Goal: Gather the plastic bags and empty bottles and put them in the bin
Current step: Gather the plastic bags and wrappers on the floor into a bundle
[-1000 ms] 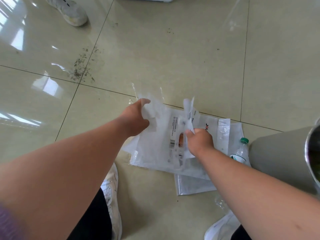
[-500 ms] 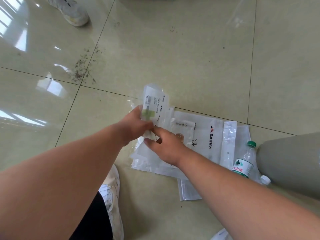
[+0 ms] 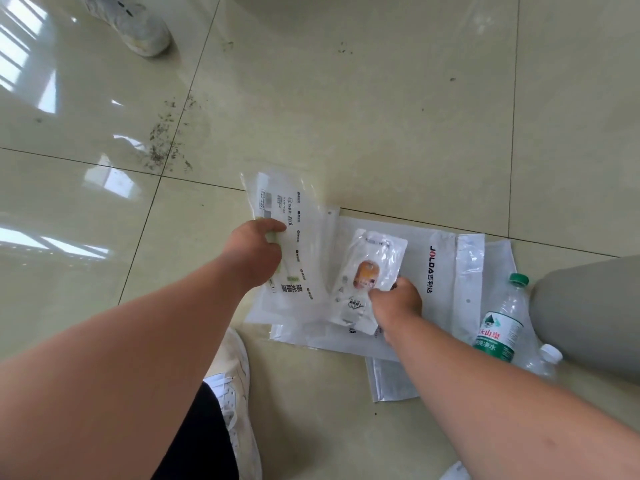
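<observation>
Several clear and white plastic bags lie overlapped on the tiled floor. My left hand [image 3: 254, 252] pinches a clear printed bag [image 3: 294, 244] by its left edge. My right hand [image 3: 394, 299] grips a small clear packet with an orange label [image 3: 367, 275]. Both rest over a large white bag with dark lettering [image 3: 440, 271]. An empty bottle with a green cap and green label [image 3: 502, 323] lies to the right. A second clear bottle with a white cap [image 3: 547, 358] lies beside it. The grey bin [image 3: 595, 313] lies at the right edge.
My white shoe [image 3: 232, 386] stands just below the bags. Another person's grey shoe [image 3: 135, 19] is at the top left. Dark specks of dirt [image 3: 166, 140] are scattered on the floor beyond the bags. Another bag [image 3: 391, 379] pokes out under my right forearm.
My hands have moved apart. The left still holds the printed bag; the right has shifted right and closed on the small orange-labelled packet. The view has tilted, showing both bottles.
</observation>
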